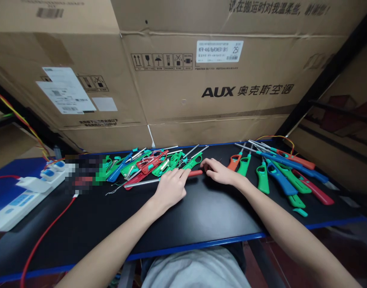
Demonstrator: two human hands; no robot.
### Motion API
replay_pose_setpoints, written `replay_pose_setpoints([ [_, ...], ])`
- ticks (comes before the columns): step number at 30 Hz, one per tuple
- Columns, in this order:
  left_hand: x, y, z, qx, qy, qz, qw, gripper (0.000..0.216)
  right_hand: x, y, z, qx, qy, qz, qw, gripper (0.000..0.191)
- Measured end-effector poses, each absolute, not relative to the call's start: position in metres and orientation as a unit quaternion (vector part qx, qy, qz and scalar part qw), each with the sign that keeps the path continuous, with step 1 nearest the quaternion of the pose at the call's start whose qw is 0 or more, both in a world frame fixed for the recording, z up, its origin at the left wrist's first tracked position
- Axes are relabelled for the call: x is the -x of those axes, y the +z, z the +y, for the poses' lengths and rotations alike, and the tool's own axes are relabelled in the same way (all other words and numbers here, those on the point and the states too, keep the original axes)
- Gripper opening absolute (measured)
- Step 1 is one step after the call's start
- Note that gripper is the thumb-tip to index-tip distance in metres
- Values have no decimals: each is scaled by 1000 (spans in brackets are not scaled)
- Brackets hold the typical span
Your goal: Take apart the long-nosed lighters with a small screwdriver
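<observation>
My left hand (173, 186) is closed over a red long-nosed gas lighter (195, 173). Its metal tube (143, 183) points left, and the handle end sticks out past my fingers on the right. Just beyond that end is my right hand (216, 170), its fingers curled together; whatever is between them is too small to make out. Behind my left hand lies a pile of green, red and blue lighter shells (150, 164), mixed with metal tubes and thin wires. To the right of my right hand lie an orange lighter (234, 161) and a green lighter (245, 165).
Several more lighters (283, 180) are heaped at the right, with a small green piece (300, 212) in front. A white power strip (30, 200) and a red cable (48, 234) occupy the left. A large cardboard box (171, 112) walls off the back of the black tabletop (201, 224).
</observation>
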State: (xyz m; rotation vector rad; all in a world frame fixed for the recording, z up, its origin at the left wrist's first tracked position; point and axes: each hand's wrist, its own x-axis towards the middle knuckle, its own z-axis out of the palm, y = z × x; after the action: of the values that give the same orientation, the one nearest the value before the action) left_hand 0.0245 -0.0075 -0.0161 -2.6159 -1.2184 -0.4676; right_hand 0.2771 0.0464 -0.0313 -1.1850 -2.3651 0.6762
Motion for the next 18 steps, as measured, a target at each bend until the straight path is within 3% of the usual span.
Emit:
replay_pose_setpoints([
  [6,-24,-10,-10,882,-156,-435,97,53,-276,-13,30,404,201,-877,165,43],
  [10,-22,-11,-11,876,-175,-440,92,47,-259,3,11,369,233,-872,222,28],
  [13,-20,-11,-10,877,-214,-415,109,43,-248,3,5,377,262,-849,263,30],
  [18,-16,3,-7,789,-412,-411,199,24,-244,-6,8,456,271,-754,388,36],
])
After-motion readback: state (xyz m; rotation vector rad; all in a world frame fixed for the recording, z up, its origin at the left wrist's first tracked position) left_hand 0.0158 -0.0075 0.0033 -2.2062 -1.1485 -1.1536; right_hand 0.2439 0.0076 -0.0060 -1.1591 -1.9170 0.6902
